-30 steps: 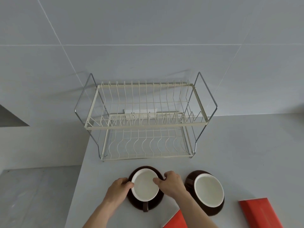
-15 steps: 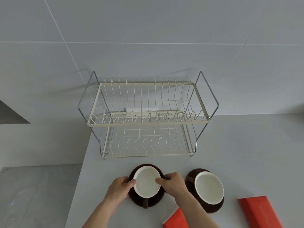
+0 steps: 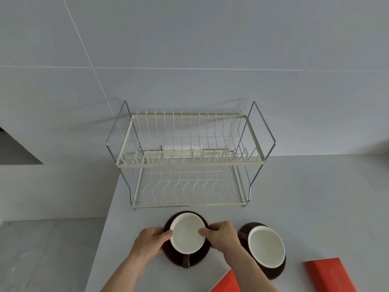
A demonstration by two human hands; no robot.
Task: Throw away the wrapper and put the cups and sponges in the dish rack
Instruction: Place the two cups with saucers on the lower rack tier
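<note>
A brown cup with a white inside (image 3: 187, 234) is held just in front of the rack, its handle pointing toward me. My left hand (image 3: 150, 242) grips its left rim and my right hand (image 3: 221, 233) grips its right rim, thumb inside. A second brown cup (image 3: 266, 249) stands on the counter to the right. The cream two-tier wire dish rack (image 3: 189, 164) stands against the wall, with nothing on either tier. Two red flat pieces lie near me: one (image 3: 228, 282) under my right forearm, one (image 3: 329, 275) at the far right.
The grey counter (image 3: 315, 197) ends at a left edge near the rack's left leg, with a lower grey surface (image 3: 42, 249) beyond it. A tiled wall rises behind the rack. A white socket strip (image 3: 182, 149) shows through the upper tier.
The cup in both hands has shifted slightly away from me toward the rack, and the view has tilted a little. The second cup has stayed put.
</note>
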